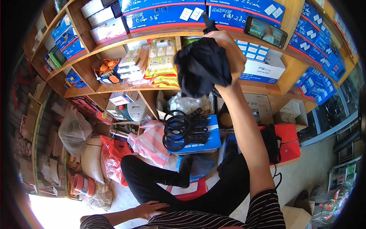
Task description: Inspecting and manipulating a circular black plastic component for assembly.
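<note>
While your right hand (228, 53) is gripping the black cloth (202, 68) shut-fisted, raised at the far shelf (114, 88), your left hand (152, 209) is resting open on your near thigh; keep wiping evenly.

Phone (265, 31) on shelf (267, 82), above boxes (263, 65)

Black cloth (202, 66) — blue boxes (164, 15)

Wooden shelves (114, 40) carry blue boxes (164, 15) and a phone (265, 31).
</note>
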Motion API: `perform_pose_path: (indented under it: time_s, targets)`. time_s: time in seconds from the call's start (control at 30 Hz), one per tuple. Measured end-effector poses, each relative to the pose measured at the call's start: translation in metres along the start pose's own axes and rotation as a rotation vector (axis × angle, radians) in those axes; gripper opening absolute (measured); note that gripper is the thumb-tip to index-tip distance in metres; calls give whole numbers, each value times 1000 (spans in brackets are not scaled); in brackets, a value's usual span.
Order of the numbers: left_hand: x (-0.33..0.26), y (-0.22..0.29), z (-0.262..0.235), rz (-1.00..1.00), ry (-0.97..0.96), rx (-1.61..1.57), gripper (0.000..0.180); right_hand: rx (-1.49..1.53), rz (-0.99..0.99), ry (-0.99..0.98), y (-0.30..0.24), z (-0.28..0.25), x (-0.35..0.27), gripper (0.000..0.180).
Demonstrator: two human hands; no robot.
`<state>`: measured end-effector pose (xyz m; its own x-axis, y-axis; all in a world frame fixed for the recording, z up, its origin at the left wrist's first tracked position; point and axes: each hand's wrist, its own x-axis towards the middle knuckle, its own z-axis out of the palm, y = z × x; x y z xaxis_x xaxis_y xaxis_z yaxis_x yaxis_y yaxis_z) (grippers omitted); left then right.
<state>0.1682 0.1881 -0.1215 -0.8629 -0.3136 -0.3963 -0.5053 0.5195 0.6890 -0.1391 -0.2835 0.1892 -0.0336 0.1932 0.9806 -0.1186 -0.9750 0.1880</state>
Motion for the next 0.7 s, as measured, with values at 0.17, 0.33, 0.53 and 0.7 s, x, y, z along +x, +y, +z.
perform_pose_path:
  time_s: [0.17, 0.33, 0.53, 0.7]
  targets:
    - [-1, 2, 6, -16, 46, -122, 99, -11, 80, -59, 2, -6, -6, 26]
    - [-2, 9, 3, -28, 61, -105, 97, -26, 56, -79, 0, -5, -3, 29]
    - [3, 18, -5, -18, 29, -59, 96, 82, 623, -17, -3, -23, -47, 17]
    - [19, 1, -10, -65, -24, -428, 66, 287, 860, -51, -46, -34, -69, 20]
